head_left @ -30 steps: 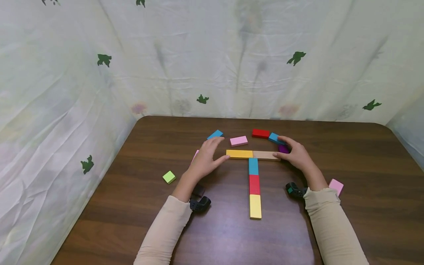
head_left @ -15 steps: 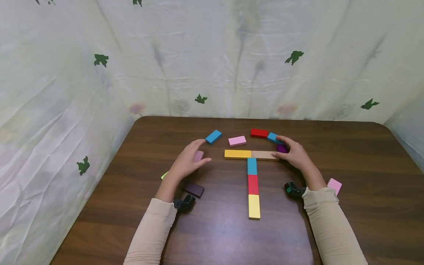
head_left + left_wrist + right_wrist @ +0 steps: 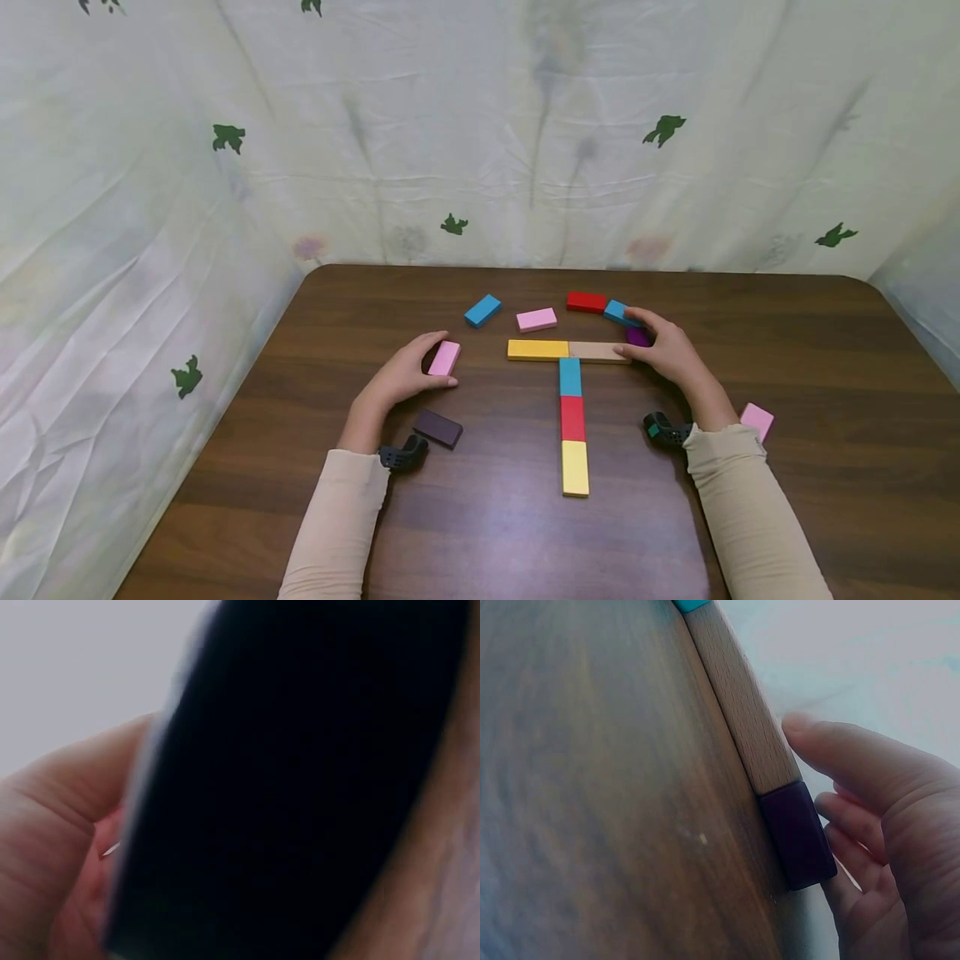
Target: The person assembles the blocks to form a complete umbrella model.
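Left hand brackets left pink block, spanning its ends; grip unclear. Right hand: fingers loose, released, beside purple block, perhaps steadying wooden block.

Dark shape filling the middle, left grip partly behind it, pale backdrop, brown strip at right
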A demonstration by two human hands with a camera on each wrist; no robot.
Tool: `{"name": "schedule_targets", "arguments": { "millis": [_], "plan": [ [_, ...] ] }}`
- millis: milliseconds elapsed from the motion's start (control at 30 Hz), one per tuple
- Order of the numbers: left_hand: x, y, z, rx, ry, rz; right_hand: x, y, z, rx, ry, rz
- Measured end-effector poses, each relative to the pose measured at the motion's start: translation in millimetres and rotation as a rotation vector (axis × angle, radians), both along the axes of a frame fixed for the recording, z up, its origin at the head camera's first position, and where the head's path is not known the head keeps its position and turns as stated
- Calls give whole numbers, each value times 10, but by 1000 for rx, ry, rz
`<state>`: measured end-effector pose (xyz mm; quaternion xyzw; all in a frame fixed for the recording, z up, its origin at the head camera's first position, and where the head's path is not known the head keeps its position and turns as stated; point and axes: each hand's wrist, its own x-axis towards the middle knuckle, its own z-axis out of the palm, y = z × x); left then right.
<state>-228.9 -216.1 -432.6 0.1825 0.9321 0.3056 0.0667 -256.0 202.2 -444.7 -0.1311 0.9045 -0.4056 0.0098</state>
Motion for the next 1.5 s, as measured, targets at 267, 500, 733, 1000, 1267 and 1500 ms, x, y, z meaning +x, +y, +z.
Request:
{"name": "schedule_targets", "arguments": {
  "millis": [267, 500, 733, 1000, 1267, 1500],
  "plan": [
    [1, -36, 0, 29, -76, -12, 0, 2, -21, 4, -6, -7],
    [-7, -75, 1, 69, -84, -28, 0, 1, -31, -1, -5, -1],
    [-20, -58, -17, 53, -55, 24, -2, -2, -28, 6, -7, -4],
    [-20, -7, 0, 89, 9, 62, -11, 7, -45, 7, -4, -1],
    [-20, 87, 73, 101, 100, 55, -16, 9, -49, 11, -3, 0],
    [-27, 216, 162, 118, 125, 67, -15, 9, -44, 17, -4, -8]
  ]
}}
